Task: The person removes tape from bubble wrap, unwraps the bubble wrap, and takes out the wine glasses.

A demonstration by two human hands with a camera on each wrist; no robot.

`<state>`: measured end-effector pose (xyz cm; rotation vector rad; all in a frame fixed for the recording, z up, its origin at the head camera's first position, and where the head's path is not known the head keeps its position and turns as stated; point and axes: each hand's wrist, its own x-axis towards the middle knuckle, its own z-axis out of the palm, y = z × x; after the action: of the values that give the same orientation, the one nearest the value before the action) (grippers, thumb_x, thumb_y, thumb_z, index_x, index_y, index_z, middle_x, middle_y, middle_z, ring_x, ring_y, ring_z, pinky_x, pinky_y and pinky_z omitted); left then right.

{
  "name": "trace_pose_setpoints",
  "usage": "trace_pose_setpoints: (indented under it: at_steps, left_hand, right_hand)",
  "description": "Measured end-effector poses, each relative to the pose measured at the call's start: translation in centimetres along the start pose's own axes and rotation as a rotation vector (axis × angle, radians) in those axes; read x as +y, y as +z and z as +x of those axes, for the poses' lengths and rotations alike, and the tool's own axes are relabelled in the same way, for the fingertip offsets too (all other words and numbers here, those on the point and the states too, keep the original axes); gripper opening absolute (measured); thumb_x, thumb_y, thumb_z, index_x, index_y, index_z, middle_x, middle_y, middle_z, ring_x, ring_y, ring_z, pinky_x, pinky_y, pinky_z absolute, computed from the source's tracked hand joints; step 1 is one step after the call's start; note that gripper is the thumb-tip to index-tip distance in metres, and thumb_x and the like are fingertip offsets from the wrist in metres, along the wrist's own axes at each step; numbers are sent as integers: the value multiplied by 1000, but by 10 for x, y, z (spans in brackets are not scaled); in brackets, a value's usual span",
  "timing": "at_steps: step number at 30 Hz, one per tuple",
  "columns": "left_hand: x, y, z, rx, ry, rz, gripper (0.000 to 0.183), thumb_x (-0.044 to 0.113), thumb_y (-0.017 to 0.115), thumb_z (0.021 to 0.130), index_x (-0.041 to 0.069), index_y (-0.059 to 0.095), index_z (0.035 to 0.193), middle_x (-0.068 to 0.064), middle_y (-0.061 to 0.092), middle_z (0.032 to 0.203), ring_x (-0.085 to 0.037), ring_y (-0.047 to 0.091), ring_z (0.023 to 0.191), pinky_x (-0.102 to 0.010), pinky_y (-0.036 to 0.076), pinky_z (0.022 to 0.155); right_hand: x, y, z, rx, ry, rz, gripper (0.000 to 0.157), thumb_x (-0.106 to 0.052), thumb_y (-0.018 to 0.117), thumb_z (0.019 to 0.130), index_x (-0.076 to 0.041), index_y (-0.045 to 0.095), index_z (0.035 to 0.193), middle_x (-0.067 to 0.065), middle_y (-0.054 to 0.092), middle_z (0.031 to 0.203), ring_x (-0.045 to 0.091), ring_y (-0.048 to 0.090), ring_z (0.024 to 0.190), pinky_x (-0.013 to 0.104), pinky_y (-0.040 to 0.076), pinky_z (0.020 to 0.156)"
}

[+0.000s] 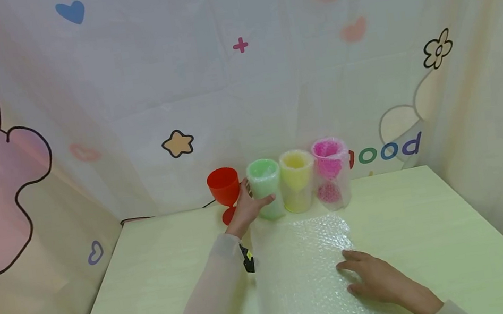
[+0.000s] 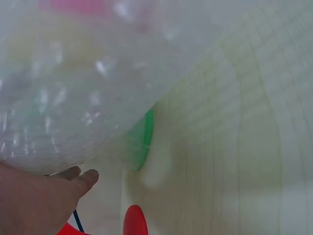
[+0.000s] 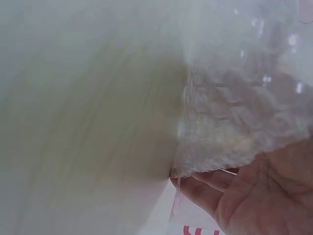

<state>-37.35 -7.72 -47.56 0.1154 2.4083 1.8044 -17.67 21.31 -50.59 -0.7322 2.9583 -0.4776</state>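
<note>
A goblet [image 1: 265, 187] wrapped in bubble wrap, pale green, stands in a row at the back. My left hand [image 1: 251, 206] is at its left side, thumb stretched across its front and fingers between it and a bare red goblet [image 1: 224, 185]. In the left wrist view, the fingers [image 2: 80, 178] lie nearly straight beside the wrap, near the green base [image 2: 145, 142]. A flat bubble wrap sheet [image 1: 304, 278] lies in front of the row. Over its right edge, my right hand [image 1: 374, 276] has its fingers spread. The right wrist view shows fingertips at the wrap's edge [image 3: 183, 122].
Right of the green goblet stand a yellow wrapped goblet [image 1: 297, 180] and a pink wrapped goblet [image 1: 332, 172]. Behind the pale table [image 1: 440, 227] hangs a printed curtain [image 1: 200, 67], which also closes off both sides. A dark cord [image 1: 210, 203] shows beside the red goblet.
</note>
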Motion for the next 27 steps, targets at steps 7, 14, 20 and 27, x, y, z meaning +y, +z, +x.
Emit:
trace_pose_setpoints:
  at_steps: [7,14,20,27]
  left_hand:
    - [-4,3,4,21,24,-49,105,40,80,69,30,9,146,-5,24,153,-30,26,140,-55,29,110]
    - [-1,5,6,38,26,-65,104,43,81,66,32,13,144,-4,28,150,-29,32,137,-54,30,110]
    - [-1,6,8,65,12,-45,103,47,81,65,31,17,143,-4,33,146,-28,36,133,-53,33,109]
    - [-2,5,7,61,37,-18,103,50,80,65,33,16,144,-1,34,144,-27,37,132,-54,33,108]
  right_hand:
    - [-1,0,0,1,2,2,39,-28,69,82,-15,62,118,15,51,136,34,49,124,50,44,98]
    - [0,0,0,-8,8,13,40,-28,69,82,-16,61,119,15,50,138,34,48,125,50,44,98]
    - [-1,0,1,-26,38,43,40,-29,68,82,-17,61,120,13,48,139,33,46,127,51,42,100]
    - [1,0,0,-13,25,33,40,-29,68,82,-16,61,119,14,49,139,34,46,127,51,42,100]
